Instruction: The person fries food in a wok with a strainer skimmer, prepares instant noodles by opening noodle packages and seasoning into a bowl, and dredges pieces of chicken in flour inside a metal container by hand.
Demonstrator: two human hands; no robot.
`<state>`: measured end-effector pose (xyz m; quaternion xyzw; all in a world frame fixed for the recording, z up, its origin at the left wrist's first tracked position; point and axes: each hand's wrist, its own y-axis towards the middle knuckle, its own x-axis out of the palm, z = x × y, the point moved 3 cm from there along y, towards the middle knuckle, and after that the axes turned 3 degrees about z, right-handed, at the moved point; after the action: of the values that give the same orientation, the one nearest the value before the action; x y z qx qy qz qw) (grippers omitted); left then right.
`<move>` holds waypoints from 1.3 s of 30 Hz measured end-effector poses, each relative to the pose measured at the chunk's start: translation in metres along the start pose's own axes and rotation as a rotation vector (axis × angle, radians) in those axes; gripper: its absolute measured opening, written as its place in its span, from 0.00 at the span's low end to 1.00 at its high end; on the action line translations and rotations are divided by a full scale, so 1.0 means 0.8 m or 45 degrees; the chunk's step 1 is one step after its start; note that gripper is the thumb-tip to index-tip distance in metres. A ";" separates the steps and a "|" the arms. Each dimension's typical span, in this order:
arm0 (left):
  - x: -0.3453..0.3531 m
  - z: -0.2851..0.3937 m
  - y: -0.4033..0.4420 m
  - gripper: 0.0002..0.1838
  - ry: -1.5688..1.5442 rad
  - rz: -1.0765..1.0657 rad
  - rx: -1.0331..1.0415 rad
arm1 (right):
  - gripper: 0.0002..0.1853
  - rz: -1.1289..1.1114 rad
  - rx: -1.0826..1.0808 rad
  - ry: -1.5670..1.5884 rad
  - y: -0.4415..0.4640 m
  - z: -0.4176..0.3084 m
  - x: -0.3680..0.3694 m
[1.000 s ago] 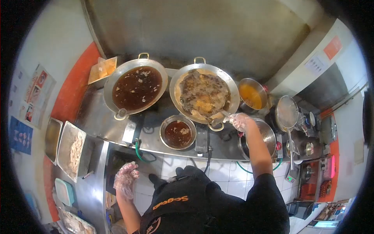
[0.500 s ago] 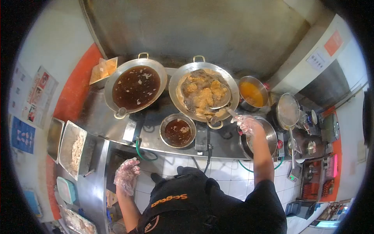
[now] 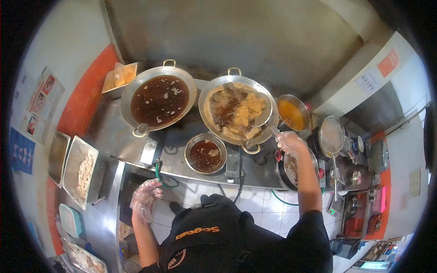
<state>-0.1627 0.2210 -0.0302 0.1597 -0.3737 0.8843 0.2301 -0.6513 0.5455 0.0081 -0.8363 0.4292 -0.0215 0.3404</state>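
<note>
My right hand [image 3: 291, 144], in a clear plastic glove, is closed around the handle of a skimmer [image 3: 274, 130]. The skimmer's round head is at the right side of a wide wok [image 3: 206, 115] of bubbling oil. Golden battered fried pieces [image 3: 248, 110] lie in and against it; part of the head is hidden under them. My left hand [image 3: 146, 199], also gloved, hangs in front of the counter with loosely bent fingers. Nothing shows in it.
Left of the wok stands another wok [image 3: 125, 107] of dark oil with floating bits. A smaller bowl of dark liquid [image 3: 187, 157] sits in front. At right are a pot of orange liquid [image 3: 293, 113] and a strainer [image 3: 332, 135]. A metal tray [image 3: 72, 175] stands at left.
The skimmer has shifted slightly up and right in the wok. The fried pieces are now gathered on the right, with more bare bubbling oil at left. My left hand stays about where it was.
</note>
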 end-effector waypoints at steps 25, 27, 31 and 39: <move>0.004 -0.003 0.010 0.10 0.049 -0.018 -0.062 | 0.12 0.440 -0.347 -1.563 -0.083 -0.110 0.075; 0.000 -0.006 0.013 0.11 0.075 -0.021 -0.060 | 0.12 0.429 -0.360 -1.487 -0.082 -0.099 0.068; -0.014 -0.008 0.012 0.12 -0.004 -0.048 -0.070 | 0.12 0.496 -0.523 -1.524 -0.095 -0.087 0.058; -0.028 -0.006 -0.016 0.14 -0.079 -0.012 0.031 | 0.12 0.661 -0.372 -1.442 -0.044 -0.058 0.012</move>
<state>-0.1375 0.2258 -0.0363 0.1917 -0.3692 0.8822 0.2206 -0.6357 0.5270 0.0621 -0.6246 0.3700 0.5657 0.3910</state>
